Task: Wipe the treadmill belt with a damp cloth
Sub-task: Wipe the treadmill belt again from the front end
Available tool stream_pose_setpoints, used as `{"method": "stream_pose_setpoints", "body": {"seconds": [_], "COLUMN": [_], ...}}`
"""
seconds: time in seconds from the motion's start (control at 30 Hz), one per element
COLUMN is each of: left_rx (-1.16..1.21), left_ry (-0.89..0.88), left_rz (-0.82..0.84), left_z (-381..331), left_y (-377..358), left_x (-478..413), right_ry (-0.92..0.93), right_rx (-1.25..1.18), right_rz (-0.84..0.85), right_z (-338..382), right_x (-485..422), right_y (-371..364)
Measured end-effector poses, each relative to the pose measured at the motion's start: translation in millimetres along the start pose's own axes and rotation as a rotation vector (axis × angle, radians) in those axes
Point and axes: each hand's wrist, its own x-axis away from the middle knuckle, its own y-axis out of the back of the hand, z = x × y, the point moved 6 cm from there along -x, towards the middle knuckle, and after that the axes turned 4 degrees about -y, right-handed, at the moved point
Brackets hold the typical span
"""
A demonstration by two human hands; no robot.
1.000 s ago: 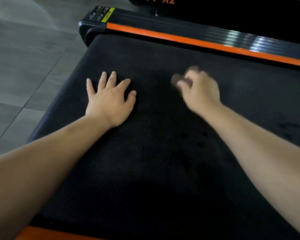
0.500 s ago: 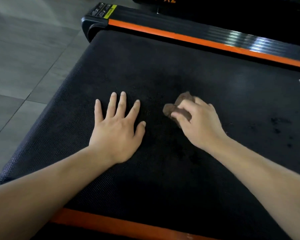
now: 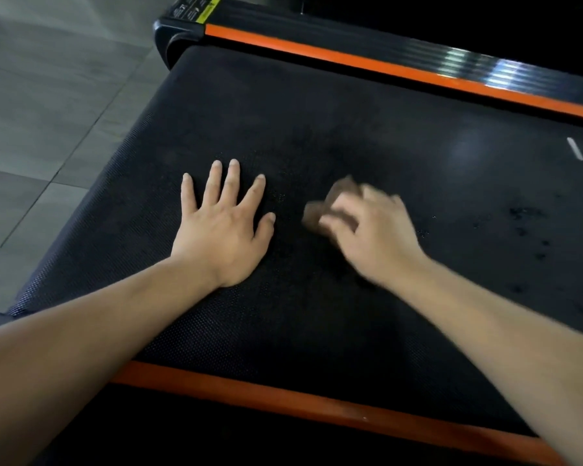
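The black textured treadmill belt [image 3: 367, 136] fills most of the view. My left hand [image 3: 224, 227] lies flat on it, palm down with fingers spread. A hand's width to its right, my right hand [image 3: 371, 233] grips a small crumpled brown cloth [image 3: 320, 211] and presses it against the belt. The right hand and cloth are blurred by motion. Only the cloth's left and upper parts show past the fingers.
Orange-trimmed side rails run along the far edge [image 3: 384, 67] and the near edge [image 3: 283, 398] of the belt. Dark wet spots [image 3: 529, 227] dot the belt at the right. Grey floor tiles [image 3: 48, 112] lie to the left, beyond the treadmill's end cap [image 3: 179, 31].
My right hand has rubbed the cloth toward me and then sideways over the belt. My left hand stays flat on the belt. The view has shifted so the near rail shows.
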Motion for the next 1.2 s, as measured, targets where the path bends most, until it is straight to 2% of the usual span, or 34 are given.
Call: {"method": "stream_pose_setpoints", "body": {"seconds": [0.1, 0.13, 0.3, 0.37, 0.47, 0.53, 0.6, 0.67, 0.77, 0.87, 1.03, 1.2], "left_rx": [0.013, 0.017, 0.025, 0.046, 0.101, 0.118, 0.116, 0.096, 0.061, 0.049, 0.029, 0.021], "left_ry": [0.003, 0.003, 0.001, -0.003, -0.008, -0.021, -0.032, -0.035, -0.056, -0.051, -0.052, -0.031], "left_rz": [0.007, 0.007, 0.012, 0.007, 0.018, 0.034, 0.051, 0.041, 0.010, 0.023, 0.029, 0.032], "left_z": [1, 2, 2, 0, 2, 1, 0, 3, 0, -2, -1, -2], "left_y": [0, 1, 2, 4, 8, 8, 7, 5, 5, 1, 2, 0], "left_x": [0, 0, 1, 3, 11, 22, 35, 44, 48, 47, 47, 46], "right_ry": [-0.277, -0.302, -0.017, 0.021, -0.169, -0.221, -0.104, 0.057, 0.177, 0.206, 0.388, 0.399], "right_rx": [0.008, 0.006, -0.159, -0.082, -0.069, -0.115, -0.155, -0.224, -0.223, -0.268, -0.318, -0.326], "right_rz": [-0.105, -0.117, 0.028, 0.015, -0.036, -0.047, 0.028, 0.191, 0.321, 0.274, 0.309, 0.406], "right_z": [-42, -43, 19, 10, -21, -23, -5, 11, -12, -17, 59, 2], "right_x": [-52, -52, 52, 41, -10, -9, 29, 77, 105, 103, 90, 124], "right_y": [4, 2, -3, -1, -1, -3, -4, 1, 14, 16, -11, 17]}}
